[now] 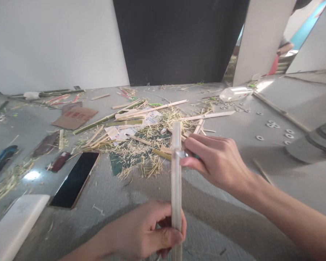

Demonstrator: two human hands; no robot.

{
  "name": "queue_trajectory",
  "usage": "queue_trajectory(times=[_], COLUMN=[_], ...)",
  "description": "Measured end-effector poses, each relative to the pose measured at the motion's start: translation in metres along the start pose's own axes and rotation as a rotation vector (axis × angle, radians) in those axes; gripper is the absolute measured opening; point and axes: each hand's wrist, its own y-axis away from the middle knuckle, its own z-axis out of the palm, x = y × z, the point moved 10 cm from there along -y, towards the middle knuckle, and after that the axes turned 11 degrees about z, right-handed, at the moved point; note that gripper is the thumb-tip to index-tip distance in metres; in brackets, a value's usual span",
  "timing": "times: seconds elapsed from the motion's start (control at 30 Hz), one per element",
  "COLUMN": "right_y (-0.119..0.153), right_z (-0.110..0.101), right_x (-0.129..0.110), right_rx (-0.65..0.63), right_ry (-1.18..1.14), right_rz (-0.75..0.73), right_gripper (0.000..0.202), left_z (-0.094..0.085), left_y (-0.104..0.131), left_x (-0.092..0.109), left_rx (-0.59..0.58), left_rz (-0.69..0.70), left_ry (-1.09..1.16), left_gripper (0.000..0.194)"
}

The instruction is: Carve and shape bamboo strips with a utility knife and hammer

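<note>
My left hand (149, 228) is closed around the lower part of a pale bamboo strip (176, 188), its thumb across the front. The strip points away from me, its far end over a heap of shavings (136, 159). At the strip's upper half, my right hand (214, 154) grips a small knife (182, 153). Only a short shiny metal part and a bit of blue-green show; the fingers cover the handle. That metal part touches the strip or lies right against it. A dark green mat (116, 161) peeks out under the shavings.
A phone (74, 181) and a white box-like object (17, 224) lie left. Split sticks (152, 108), brown cardboard (75, 116), a clear bottle (235, 93) and several white rings (271, 124) are beyond. A grey cylinder (315, 141) stands right; another person's arm (285, 48) shows behind the panels.
</note>
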Motion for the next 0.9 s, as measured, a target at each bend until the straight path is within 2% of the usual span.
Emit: queue_trajectory(times=[0.17, 0.23, 0.3, 0.43, 0.57, 0.67, 0.8, 0.9], right_y=[-0.013, -0.016, -0.017, -0.018, -0.017, -0.015, -0.009, -0.004], right_z=[-0.023, -0.033, -0.036, -0.024, -0.015, -0.007, 0.010, 0.025], right_x=[0.038, 0.049, 0.056, 0.059, 0.050, 0.045, 0.035, 0.026], right_rx=[0.106, 0.162, 0.161, 0.007, -0.109, -0.175, -0.282, -0.365], right_ry=[0.028, 0.005, -0.076, -0.387, -0.554, -0.684, -0.726, -0.703], right_rz=[0.165, 0.210, 0.258, 0.407, 0.484, 0.516, 0.504, 0.480], right_gripper=[0.050, 0.049, 0.050, 0.054, 0.032, 0.023, 0.018, 0.018], left_z=[0.009, 0.009, 0.006, -0.002, -0.005, -0.006, -0.017, -0.028], left_y=[-0.005, -0.005, -0.004, -0.002, -0.003, -0.003, -0.001, -0.001], left_x=[0.013, 0.011, 0.006, 0.002, 0.008, 0.008, 0.006, 0.006], left_rx=[-0.170, -0.178, -0.149, -0.068, -0.078, -0.095, 0.046, 0.189], left_rz=[0.057, 0.027, -0.017, -0.025, 0.040, 0.040, 0.007, 0.051], left_ry=[-0.136, -0.103, -0.052, -0.047, -0.189, -0.235, -0.122, 0.006], left_gripper=[0.019, 0.018, 0.019, 0.022, 0.014, 0.010, 0.018, 0.027])
